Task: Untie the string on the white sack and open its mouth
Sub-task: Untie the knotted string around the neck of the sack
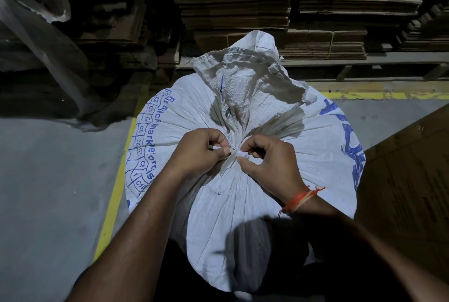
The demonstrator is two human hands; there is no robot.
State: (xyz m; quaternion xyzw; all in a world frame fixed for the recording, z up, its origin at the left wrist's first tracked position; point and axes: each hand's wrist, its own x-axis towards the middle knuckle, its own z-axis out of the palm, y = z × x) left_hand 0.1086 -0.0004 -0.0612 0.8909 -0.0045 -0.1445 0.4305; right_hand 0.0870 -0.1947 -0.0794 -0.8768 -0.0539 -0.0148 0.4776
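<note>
A full white woven sack (279, 160) with blue print stands upright in front of me. Its neck is gathered and bound tight, and the loose crumpled top (245, 78) flops away from me. A flat white string (232, 157) wraps the neck, with a free end hanging toward me. My left hand (201, 153) pinches the string on the left side of the knot. On the knot's right side my right hand (269, 160) pinches the string between thumb and fingers. The knot itself is partly hidden by my fingertips.
Stacks of flattened cardboard (291, 14) on a pallet fill the back. A brown carton (408, 180) stands close on the right. Clear plastic sheeting (36, 29) hangs at the left. A yellow floor line (116, 187) runs along the sack's left over grey concrete.
</note>
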